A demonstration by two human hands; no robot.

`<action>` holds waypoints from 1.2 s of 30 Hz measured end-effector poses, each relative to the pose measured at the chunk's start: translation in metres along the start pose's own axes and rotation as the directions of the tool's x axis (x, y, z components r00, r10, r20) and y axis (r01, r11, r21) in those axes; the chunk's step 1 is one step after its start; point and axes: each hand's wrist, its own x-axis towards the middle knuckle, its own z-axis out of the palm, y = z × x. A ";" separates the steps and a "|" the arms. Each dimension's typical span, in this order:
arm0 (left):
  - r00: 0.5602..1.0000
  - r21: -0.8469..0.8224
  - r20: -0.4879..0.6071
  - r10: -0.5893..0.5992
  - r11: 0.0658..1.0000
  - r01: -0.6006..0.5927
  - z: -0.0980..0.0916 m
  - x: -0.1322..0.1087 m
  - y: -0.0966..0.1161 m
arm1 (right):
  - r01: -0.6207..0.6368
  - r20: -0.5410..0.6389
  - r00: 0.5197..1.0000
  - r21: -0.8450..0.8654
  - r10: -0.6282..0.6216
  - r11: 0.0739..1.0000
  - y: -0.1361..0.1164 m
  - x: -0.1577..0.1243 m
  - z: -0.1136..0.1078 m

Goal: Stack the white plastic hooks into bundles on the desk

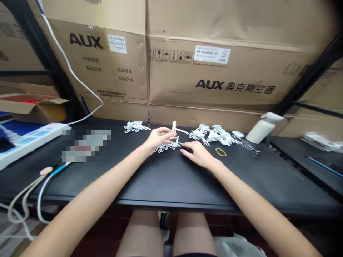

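My left hand (pixel 160 139) is closed in a pinch on slim white hook-shaped pieces (pixel 174 127), which stick up past the fingertips. Below its fingers a small pile of the same white pieces (pixel 163 147) lies on the black table, partly hidden by the hand. Just right of that pile rests my right hand (pixel 198 152), palm down with fingers stretched out and nothing visible in them. Its fingertips are close to the pile's ends; whether they touch I cannot tell. A yellow rubber band (pixel 221 152) lies to the right of this hand.
More white bundles lie at the back left (pixel 135 126) and back right (pixel 221 135). Glasses (pixel 249 147) and a tilted-looking white bottle (pixel 264 127) are farther right. At left are a power strip (pixel 32 142), a blurred-out object (pixel 87 146) and cables. Large cartons (pixel 214 96) line the back.
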 end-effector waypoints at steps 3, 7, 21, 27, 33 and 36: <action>1.000 0.019 0.002 -0.007 1.000 0.007 0.000 -0.001 0.000 | -0.139 -0.054 0.989 0.032 0.141 0.990 0.008 0.000 -0.004; 1.000 0.036 0.018 -0.003 0.999 0.003 -0.001 -0.001 -0.001 | -0.210 -0.103 0.970 0.104 0.220 0.972 0.016 0.000 -0.002; 1.000 0.032 0.017 -0.004 0.999 0.003 0.000 -0.002 0.001 | -0.247 -0.199 0.906 0.466 0.373 0.850 0.016 0.003 0.006; 0.999 0.028 0.040 -0.010 1.000 0.008 0.001 -0.003 0.003 | -0.204 -0.242 0.806 0.743 0.540 0.637 0.015 0.006 0.002; 0.996 0.038 0.086 -0.014 0.999 0.011 0.001 -0.004 0.004 | -0.114 -0.207 0.787 0.877 0.582 0.466 0.008 0.010 -0.002; 0.995 0.044 0.095 -0.012 0.999 0.008 0.002 -0.005 0.005 | -0.103 -0.183 0.781 0.905 0.598 0.412 0.005 0.010 -0.003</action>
